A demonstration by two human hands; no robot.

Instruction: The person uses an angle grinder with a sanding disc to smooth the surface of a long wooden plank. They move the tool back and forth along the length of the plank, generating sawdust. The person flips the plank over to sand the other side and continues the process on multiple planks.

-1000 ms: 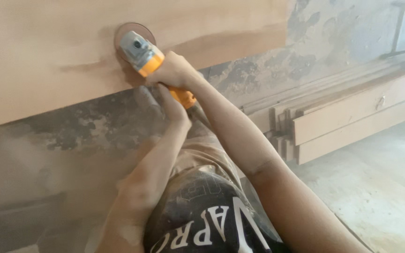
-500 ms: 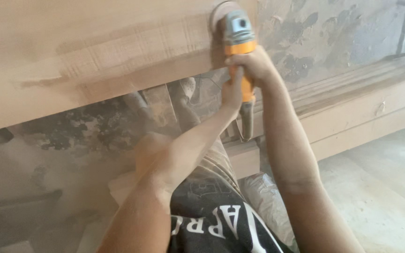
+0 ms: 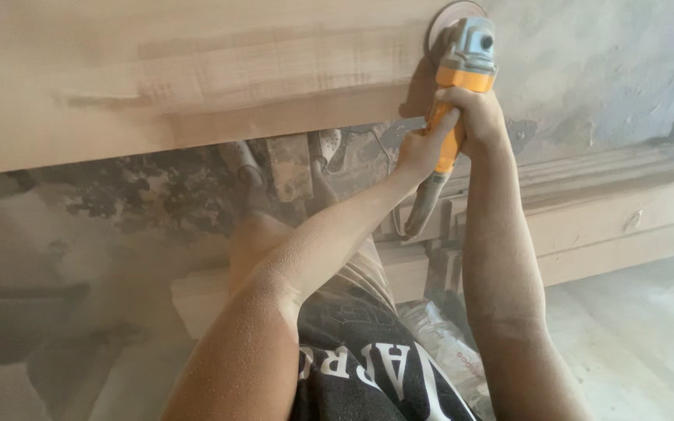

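Observation:
An orange and grey angle grinder with a round sanding disc presses against the right end of a large pale wooden board. My right hand is wrapped around the orange body just below the grey head. Lower on the handle, my left hand is closed around it from the left. Lighter sanded streaks run across the board's face. Fine dust coats both my forearms.
Stacked wooden planks lie along the stained wall at right. My bent knee and dark printed shirt fill the bottom middle. A plastic bag lies beside me. Dusty concrete floor shows at right.
Both hands have carried the grinder rightward along the board, from its middle to its right end. A lighter sanded band has appeared behind it. The view has shifted with the movement.

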